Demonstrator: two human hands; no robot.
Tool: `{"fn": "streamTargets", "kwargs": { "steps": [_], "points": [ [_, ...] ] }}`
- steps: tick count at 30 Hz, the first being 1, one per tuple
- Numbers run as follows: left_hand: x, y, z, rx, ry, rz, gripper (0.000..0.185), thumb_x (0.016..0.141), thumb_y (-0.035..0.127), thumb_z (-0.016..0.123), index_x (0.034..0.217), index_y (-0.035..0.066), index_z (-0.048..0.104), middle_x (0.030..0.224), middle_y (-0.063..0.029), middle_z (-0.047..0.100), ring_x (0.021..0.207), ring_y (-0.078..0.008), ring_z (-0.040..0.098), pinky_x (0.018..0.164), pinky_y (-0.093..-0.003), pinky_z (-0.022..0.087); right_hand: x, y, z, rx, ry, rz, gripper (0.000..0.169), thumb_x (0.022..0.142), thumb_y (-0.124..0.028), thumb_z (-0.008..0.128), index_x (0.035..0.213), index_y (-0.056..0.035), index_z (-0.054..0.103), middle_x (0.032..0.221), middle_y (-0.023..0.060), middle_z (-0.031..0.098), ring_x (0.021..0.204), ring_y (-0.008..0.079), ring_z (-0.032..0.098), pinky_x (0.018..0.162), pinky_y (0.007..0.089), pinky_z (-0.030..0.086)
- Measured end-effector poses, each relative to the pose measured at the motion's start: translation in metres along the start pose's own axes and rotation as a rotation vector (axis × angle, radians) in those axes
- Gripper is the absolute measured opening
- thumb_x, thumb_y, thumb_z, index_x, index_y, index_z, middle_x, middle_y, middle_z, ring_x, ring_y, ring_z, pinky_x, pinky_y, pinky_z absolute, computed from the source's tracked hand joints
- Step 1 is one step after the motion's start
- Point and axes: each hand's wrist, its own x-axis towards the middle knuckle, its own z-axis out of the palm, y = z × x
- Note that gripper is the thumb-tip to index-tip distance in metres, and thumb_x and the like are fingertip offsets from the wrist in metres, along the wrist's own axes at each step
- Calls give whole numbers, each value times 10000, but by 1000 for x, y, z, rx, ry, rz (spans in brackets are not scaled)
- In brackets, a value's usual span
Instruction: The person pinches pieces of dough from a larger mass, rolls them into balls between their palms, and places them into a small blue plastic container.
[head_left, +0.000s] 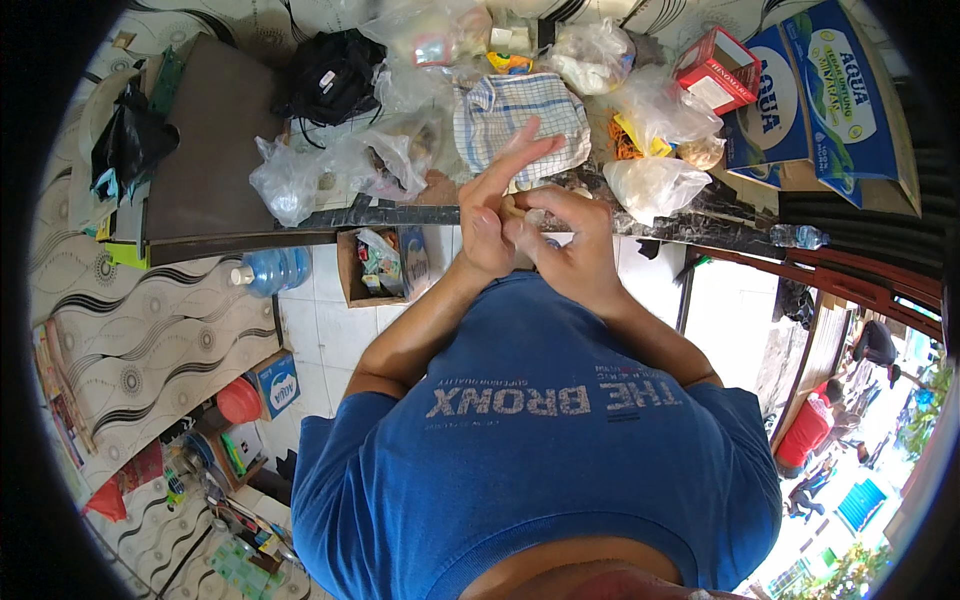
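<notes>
My hands meet over the front edge of the worktop. My left hand (487, 217) is held up with its fingers stretched out and its palm towards the right hand. My right hand (577, 232) curls its fingers and thumb around a small pale lump (513, 207), possibly dough, against the left palm; the fingers partly hide it. Just beyond the hands lies a white and blue checked cloth (547, 112), its near part behind the left fingers. Clear plastic bags (405, 154) lie left of the cloth, and a whitish filled bag (652, 187) is at its right.
A black bag (330, 79) and a red box (718, 71) stand towards the back. Blue cardboard (847, 97) rises at the right, near a small bottle (799, 236). On the floor are an open carton (352, 277) and a water jug (277, 271). People appear outside at far right.
</notes>
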Motion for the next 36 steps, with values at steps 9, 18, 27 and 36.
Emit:
{"fn": "streamTargets", "kwargs": {
  "steps": [9,18,27,36],
  "points": [
    [5,13,-7,-107,-106,47,1010,922,769,163,1347,-88,489,1223,-311,624,1349,-398,459,1131,-475,314,-3,14,-3,646,-166,490,110,905,-57,672,958,38,686,904,37,684,858,85,617,770,241,482],
    [16,38,-5,-203,-104,51,1031,892,799,128,1431,-50,355,1223,-259,635,1346,-391,459,1130,-488,314,-6,-7,8,90,67,71,166,856,70,609,1000,34,684,890,130,681,754,179,656,681,275,512],
    [25,35,-6,-108,-63,112,992,875,807,52,1467,53,309,1225,-239,628,1376,-401,404,1175,-529,172,0,-19,-3,99,-128,6,165,866,-65,693,974,58,673,852,139,666,741,232,633,677,324,487],
    [28,27,-8,-110,76,96,953,928,762,149,1377,-34,417,1233,-248,616,1234,-367,560,1120,-491,298,-11,-3,6,697,-49,534,188,966,-108,620,1123,-8,647,934,51,674,803,114,603,710,281,463]
  ]
}}
